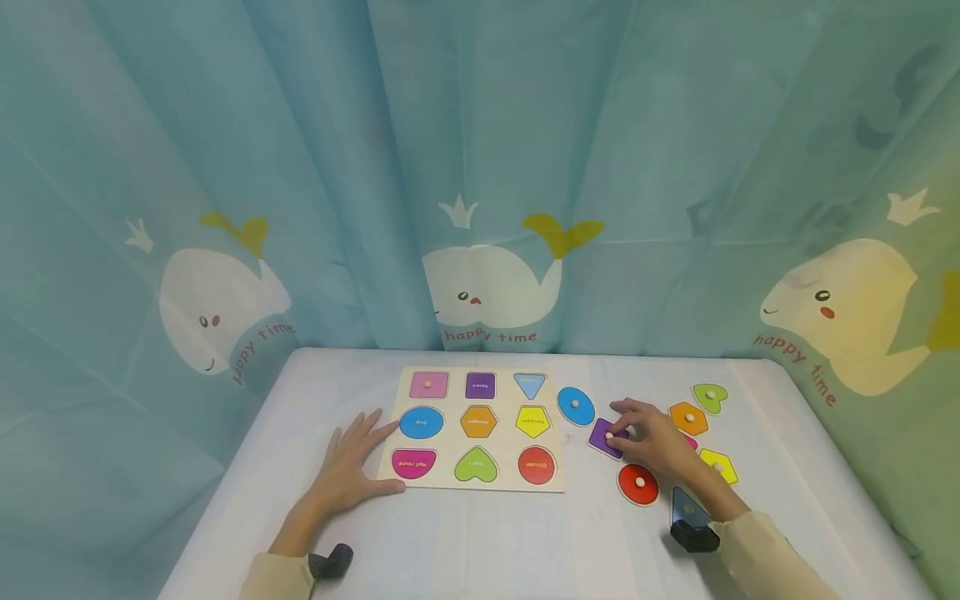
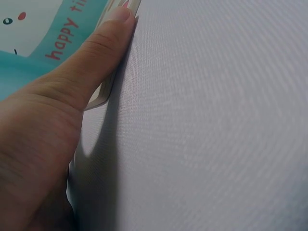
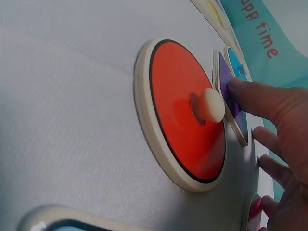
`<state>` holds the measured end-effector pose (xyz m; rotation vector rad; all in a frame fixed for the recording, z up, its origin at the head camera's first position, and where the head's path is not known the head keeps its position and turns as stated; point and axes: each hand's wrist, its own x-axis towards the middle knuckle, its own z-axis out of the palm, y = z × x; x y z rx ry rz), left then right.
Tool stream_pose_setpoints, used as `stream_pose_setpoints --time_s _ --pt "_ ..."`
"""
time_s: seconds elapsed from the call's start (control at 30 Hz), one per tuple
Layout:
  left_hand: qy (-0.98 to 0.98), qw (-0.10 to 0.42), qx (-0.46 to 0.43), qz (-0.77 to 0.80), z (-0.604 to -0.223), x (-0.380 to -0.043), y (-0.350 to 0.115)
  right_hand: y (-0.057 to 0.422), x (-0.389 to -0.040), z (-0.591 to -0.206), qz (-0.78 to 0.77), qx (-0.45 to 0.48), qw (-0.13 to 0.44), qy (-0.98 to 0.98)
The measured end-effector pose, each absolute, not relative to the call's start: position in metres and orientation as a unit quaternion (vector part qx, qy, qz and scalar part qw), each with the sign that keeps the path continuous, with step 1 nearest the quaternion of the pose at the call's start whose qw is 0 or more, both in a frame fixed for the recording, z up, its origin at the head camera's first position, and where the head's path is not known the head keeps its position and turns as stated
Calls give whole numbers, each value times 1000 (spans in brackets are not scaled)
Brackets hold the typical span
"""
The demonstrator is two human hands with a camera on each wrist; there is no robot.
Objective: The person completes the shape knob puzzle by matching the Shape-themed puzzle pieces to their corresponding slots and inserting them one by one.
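My left hand (image 1: 348, 467) rests at the left edge of a pale shape puzzle board (image 1: 457, 385), fingers spread. Its thumb (image 2: 98, 53) lies along the board's near edge. Right of the board, my right hand (image 1: 660, 446) pinches the knob of a purple square puzzle piece (image 1: 601, 437); in the right wrist view the thumb covers that knob. A blue oval piece (image 1: 568, 406) lies beyond the square, and a red circle piece (image 3: 173, 110) lies on the near side. A pink rectangle piece (image 1: 418, 387) with a knob sits in the board's far left corner.
Under and around my right forearm lie a green heart (image 1: 703, 392), an orange hexagon (image 1: 680, 413), a yellow pentagon (image 1: 726, 460), a blue triangle (image 1: 681, 505) and a mostly hidden magenta piece (image 1: 691, 442). A whale-print curtain (image 1: 480, 125) hangs behind the white table (image 1: 480, 550).
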<state>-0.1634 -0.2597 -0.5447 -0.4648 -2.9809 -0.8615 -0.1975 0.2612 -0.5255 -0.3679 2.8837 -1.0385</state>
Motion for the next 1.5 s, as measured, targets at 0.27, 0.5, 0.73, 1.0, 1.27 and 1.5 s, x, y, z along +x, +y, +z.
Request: stream_pose_setpoints --time_s 0.27,0.5,0.73,1.0,1.27,1.5 --pt "-951 -8 -142 -275 -547 -163 -260 262 -198 -530 -340 -119 18 933" --pt "-953 -4 -141 -269 -547 -163 -260 260 -196 -527 -333 -125 9 934" --pt "-952 -2 -142 -271 -543 -163 -258 255 -195 -508 -331 -131 -2 934" --pt "-953 0 -145 -267 -544 -162 -258 234 -198 -489 -343 -141 -44 928" --pt "-952 -3 -147 -269 -542 -161 -257 201 -209 -491 -414 -127 -62 899" --pt "-952 5 -147 -270 -544 -159 -258 159 -223 -493 -439 -118 -71 888"
